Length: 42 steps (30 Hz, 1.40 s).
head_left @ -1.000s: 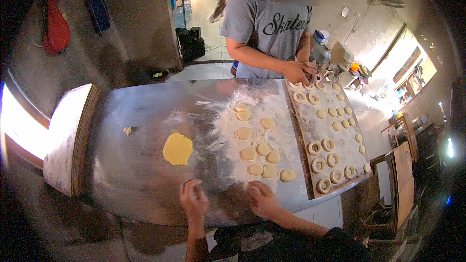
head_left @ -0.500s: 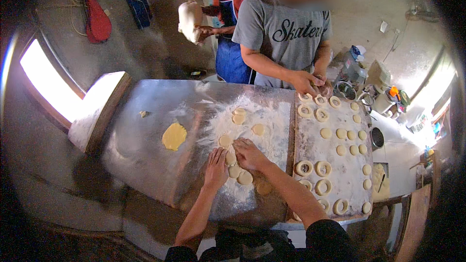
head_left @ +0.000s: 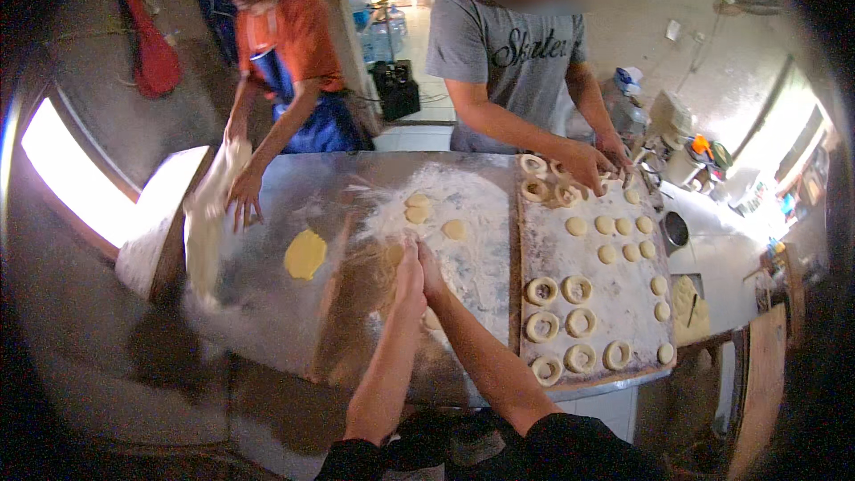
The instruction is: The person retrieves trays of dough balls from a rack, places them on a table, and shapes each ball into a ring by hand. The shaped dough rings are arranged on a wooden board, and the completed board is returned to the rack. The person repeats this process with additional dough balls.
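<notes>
My left hand and my right hand are pressed palm to palm over the floured middle of the table. Their fingers point away from me, and whatever lies between the palms is hidden. Just left of the fingertips is a flat dough round. Another dough round shows partly beside my right wrist. Beyond the hands, two small overlapping dough rounds and a single dough round rest in white flour.
A flat yellow slab lies to the left. Beyond it, a co-worker in orange lowers a large blurred dough mass onto the table. On the right, a floured board bears several dough rings and discs; another co-worker's hands work there.
My hands have come together from either side of the dough rounds. The orange-shirted co-worker has moved left with the dough, down to the table. The grey-shirted one's hands have moved over the board.
</notes>
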Each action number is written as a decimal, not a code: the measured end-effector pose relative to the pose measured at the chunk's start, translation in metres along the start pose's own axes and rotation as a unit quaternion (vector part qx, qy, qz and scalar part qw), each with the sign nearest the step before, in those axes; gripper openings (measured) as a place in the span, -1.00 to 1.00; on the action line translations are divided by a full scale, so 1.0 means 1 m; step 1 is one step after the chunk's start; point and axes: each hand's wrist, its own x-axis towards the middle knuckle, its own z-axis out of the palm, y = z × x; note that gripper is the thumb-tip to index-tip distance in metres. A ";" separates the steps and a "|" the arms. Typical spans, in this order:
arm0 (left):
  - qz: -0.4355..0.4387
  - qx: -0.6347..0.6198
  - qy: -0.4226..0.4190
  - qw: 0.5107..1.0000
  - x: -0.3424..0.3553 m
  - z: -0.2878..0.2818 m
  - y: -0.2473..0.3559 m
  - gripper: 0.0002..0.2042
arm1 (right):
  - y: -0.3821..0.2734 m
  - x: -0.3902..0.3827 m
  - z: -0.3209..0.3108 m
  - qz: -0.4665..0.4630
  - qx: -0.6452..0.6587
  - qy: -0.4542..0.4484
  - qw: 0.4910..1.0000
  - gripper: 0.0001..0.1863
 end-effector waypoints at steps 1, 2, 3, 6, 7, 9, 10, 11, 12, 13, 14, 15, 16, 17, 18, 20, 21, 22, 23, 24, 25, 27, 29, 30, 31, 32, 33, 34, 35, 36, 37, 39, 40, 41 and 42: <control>0.012 -0.024 0.011 1.000 0.004 0.000 0.007 -0.43 | -0.001 0.001 0.003 -0.065 -0.027 -0.002 0.998 -0.42; 0.000 -0.034 -0.006 0.999 0.006 0.001 0.011 -0.44 | -0.002 0.003 0.009 -0.138 -0.058 0.036 0.988 -0.42; -0.009 -0.042 -0.024 0.999 0.010 -0.001 0.016 -0.45 | -0.006 0.003 0.009 -0.081 -0.031 0.009 0.996 -0.39; 0.018 -0.021 -0.036 0.999 0.017 -0.003 0.019 -0.48 | -0.016 -0.003 0.010 0.139 0.111 -0.025 0.984 -0.25; 0.025 -0.013 -0.038 0.999 0.024 -0.004 0.021 -0.48 | -0.020 -0.006 0.010 0.179 0.155 -0.023 0.971 -0.28; 0.025 -0.007 -0.045 0.999 0.037 -0.003 0.021 -0.50 | -0.028 -0.011 0.010 0.151 0.162 -0.050 0.974 -0.27; 0.019 -0.012 -0.061 0.998 0.045 0.001 0.019 -0.51 | -0.032 -0.011 0.007 0.077 0.115 -0.068 0.988 -0.23; 0.012 -0.015 -0.077 0.997 0.053 0.003 0.017 -0.52 | -0.035 -0.008 0.007 0.006 0.063 -0.085 0.994 -0.19; 0.008 -0.014 -0.091 0.996 0.058 0.006 0.012 -0.53 | -0.038 -0.006 0.005 0.066 0.048 -0.025 0.996 -0.18; 0.016 -0.009 -0.095 0.995 0.061 0.009 0.008 -0.54 | -0.041 0.002 0.004 0.129 0.038 -0.007 0.991 -0.21; 0.022 -0.001 -0.097 0.995 0.063 0.010 0.004 -0.55 | -0.040 0.006 0.004 0.121 0.075 0.033 0.989 -0.24; 0.028 0.009 -0.094 0.995 0.063 0.013 -0.002 -0.56 | -0.041 0.017 0.001 0.073 0.114 0.044 0.990 -0.30; 0.035 0.018 -0.096 0.995 0.063 0.012 -0.004 -0.57 | -0.037 0.023 0.003 0.058 0.043 0.029 0.997 -0.28; 0.037 0.026 -0.101 0.994 0.062 0.012 -0.007 -0.58 | -0.033 0.032 0.002 0.002 -0.028 0.026 0.999 -0.27; 0.037 0.032 -0.110 0.993 0.065 0.010 -0.007 -0.59 | -0.026 0.039 0.003 -0.052 -0.099 0.024 0.993 -0.25; 0.040 0.046 -0.115 0.992 0.071 0.004 -0.005 -0.60 | -0.007 0.048 0.005 -0.145 -0.247 0.011 0.958 -0.21; 0.044 0.059 -0.117 0.990 0.077 0.000 -0.003 -0.61 | 0.001 0.053 0.004 -0.154 -0.329 -0.007 0.932 -0.19; 0.052 0.073 -0.114 0.989 0.084 -0.002 0.000 -0.62 | 0.009 0.056 0.008 -0.076 -0.193 -0.015 0.978 -0.23; 0.059 0.086 -0.114 0.988 0.089 -0.004 0.000 -0.63 | 0.012 0.059 0.007 -0.003 -0.113 -0.048 0.992 -0.26; 0.064 0.096 -0.114 0.987 0.096 -0.006 0.001 -0.64 | 0.014 0.060 0.010 0.039 -0.050 -0.060 0.996 -0.32; 0.071 0.106 -0.114 0.985 0.099 -0.006 -0.002 -0.65 | 0.011 0.060 0.012 0.044 0.034 -0.083 0.995 -0.38; 0.085 0.129 -0.116 0.981 0.102 -0.004 -0.010 -0.67 | -0.001 0.052 0.022 -0.111 -0.061 -0.032 0.991 -0.20; 0.104 0.158 -0.111 0.976 0.099 0.001 -0.019 -0.68 | -0.025 0.042 0.023 -0.032 -0.002 -0.055 0.998 -0.22; 0.117 0.178 -0.106 0.971 0.100 0.003 -0.019 -0.69 | -0.036 0.033 0.025 0.027 0.075 -0.045 0.996 -0.25; 0.136 0.211 -0.102 0.963 0.099 0.008 -0.020 -0.70 | -0.050 0.028 0.016 0.069 0.070 -0.057 0.993 -0.28; 0.155 0.245 -0.095 0.952 0.103 0.013 -0.014 -0.71 | -0.054 0.008 0.022 0.017 -0.005 0.009 1.000 -0.27; 0.181 0.296 -0.086 0.934 0.104 0.022 -0.013 -0.72 | -0.058 -0.014 0.030 -0.034 -0.081 0.076 0.993 -0.27; 0.213 0.368 -0.063 0.903 0.111 0.029 -0.003 -0.73 | -0.065 -0.022 -0.002 -0.040 -0.152 0.040 0.987 -0.29; 0.259 0.416 -0.040 0.871 0.117 0.040 0.008 -0.73 | -0.070 -0.037 -0.024 -0.050 -0.221 0.005 0.974 -0.31; 0.315 0.447 -0.021 0.837 0.117 0.057 0.011 -0.74 | -0.079 -0.049 -0.070 -0.013 -0.283 -0.097 0.954 -0.35; 0.391 0.443 -0.008 0.807 0.113 0.079 0.010 -0.75 | -0.086 -0.070 -0.111 -0.081 -0.403 -0.058 0.910 -0.34; 0.458 0.414 -0.093 0.781 0.082 0.129 -0.010 -0.79 | -0.103 -0.126 -0.209 -0.059 -0.576 0.087 0.811 -0.33; 0.480 0.379 -0.155 0.776 0.054 0.162 -0.029 -0.80 | -0.116 -0.157 -0.264 -0.019 -0.560 0.145 0.816 -0.41; 0.515 0.343 -0.180 0.765 0.021 0.207 -0.050 -0.73 | -0.129 -0.188 -0.316 0.009 -0.515 0.292 0.806 -0.50; 0.506 0.359 -0.302 0.723 -0.010 0.247 -0.065 -0.68 | -0.144 -0.218 -0.366 0.048 -0.465 0.395 0.791 -0.59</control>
